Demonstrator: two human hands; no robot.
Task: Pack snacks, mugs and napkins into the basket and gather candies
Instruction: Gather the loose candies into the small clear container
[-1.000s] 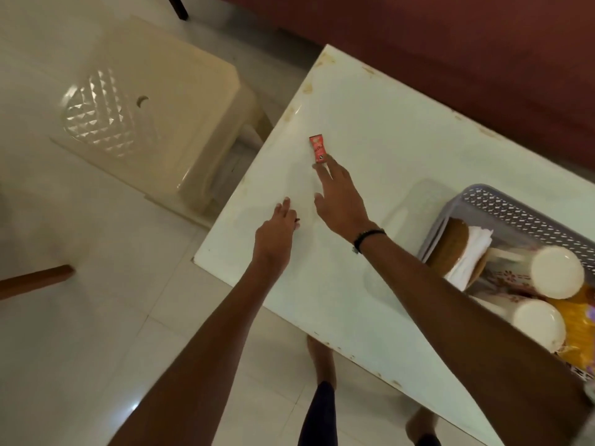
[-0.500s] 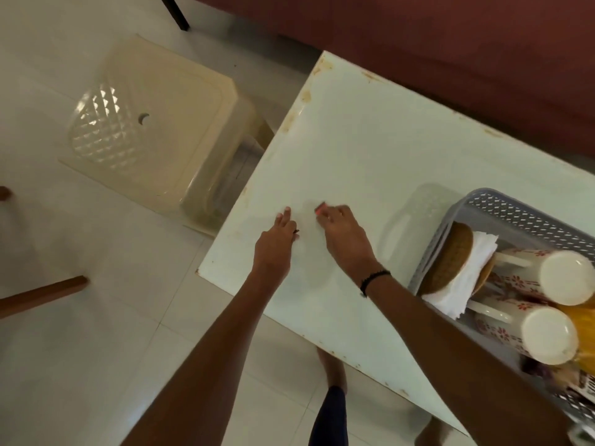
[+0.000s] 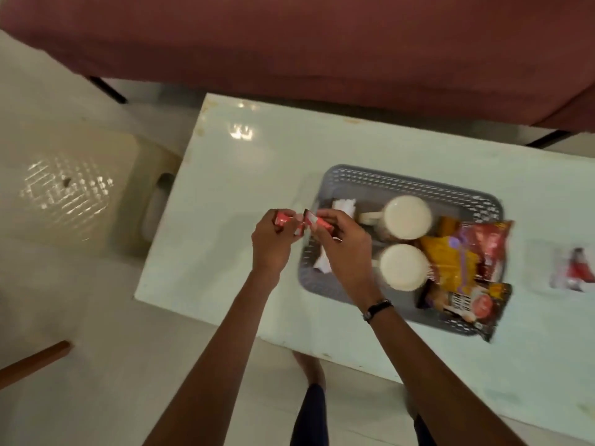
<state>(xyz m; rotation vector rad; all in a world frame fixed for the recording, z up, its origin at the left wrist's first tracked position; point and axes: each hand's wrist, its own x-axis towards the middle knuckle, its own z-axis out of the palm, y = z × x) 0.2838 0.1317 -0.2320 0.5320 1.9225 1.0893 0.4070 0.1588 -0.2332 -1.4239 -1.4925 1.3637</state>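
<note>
The packing looks largely done. The grey perforated basket (image 3: 402,185), right of centre in the frame on the pale table (image 3: 257,162), already holds two mugs (image 3: 407,220) lying on their sides, white napkins (image 3: 323,265) at its left end, and snack packets (image 3: 463,259) crowding its right end, one hanging over the lower rim.

What remains is the candies. At the middle of the frame, over the basket's left edge, the left hand (image 3: 272,244) pinches one red-wrapped candy (image 3: 58,218) and the right hand (image 3: 346,252) curls around another (image 3: 93,222), the two nearly touching.

At the far right a small red-and-white packet (image 3: 576,268) lies on the table, too blurred to identify; it may be another sweet left to gather. The right hand covers part of the napkins, and whatever lies beneath the packets is hidden.
</note>
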